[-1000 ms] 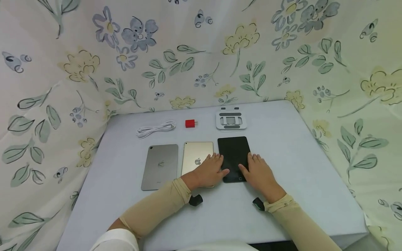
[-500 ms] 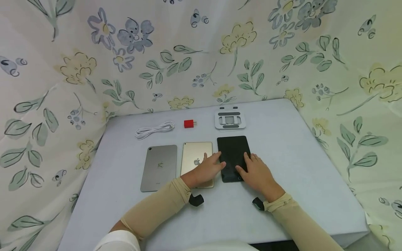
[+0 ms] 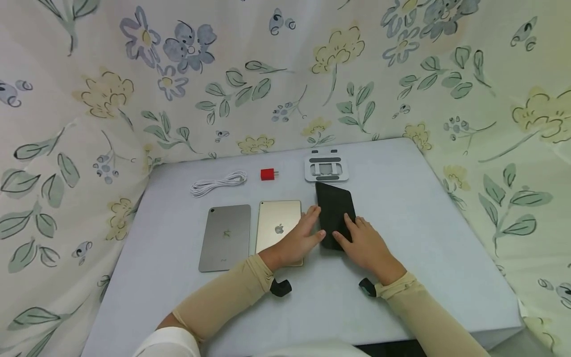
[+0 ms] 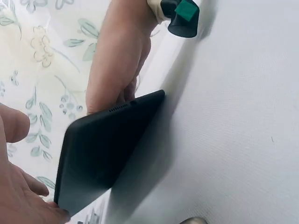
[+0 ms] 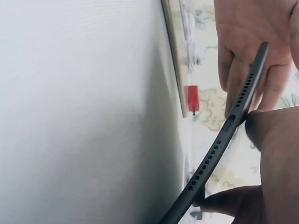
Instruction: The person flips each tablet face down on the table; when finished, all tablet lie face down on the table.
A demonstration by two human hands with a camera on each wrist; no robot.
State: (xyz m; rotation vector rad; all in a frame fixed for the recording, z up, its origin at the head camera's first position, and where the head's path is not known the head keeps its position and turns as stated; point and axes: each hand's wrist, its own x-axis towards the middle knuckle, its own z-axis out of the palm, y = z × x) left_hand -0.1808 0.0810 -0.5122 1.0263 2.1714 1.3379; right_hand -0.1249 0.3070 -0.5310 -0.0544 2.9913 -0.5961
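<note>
A black tablet (image 3: 335, 210) is tilted up off the white table, its left side raised. My right hand (image 3: 369, 248) grips its right side, with thumb and index finger on the dark face. My left hand (image 3: 298, 238) is at the opposite edge, fingers extended; in the left wrist view its fingertips (image 4: 58, 213) touch the tablet's corner. The right wrist view shows the tablet's lower edge (image 5: 215, 151), with speaker holes and a port, standing clear of the cloth. Under my left wrist lies a gold tablet (image 3: 278, 218), back up and partly covered.
A grey tablet (image 3: 225, 238) lies back up at the left. Along the back are a coiled white cable (image 3: 218, 183), a red charger plug (image 3: 267, 174) and a white folded stand (image 3: 326, 169). A floral curtain (image 3: 285, 74) hangs behind and beside the table (image 3: 428, 223).
The black tablet lay flat before; now its left side is lifted and it has shifted slightly away from me. My right thumb and index finger have come onto its face.
</note>
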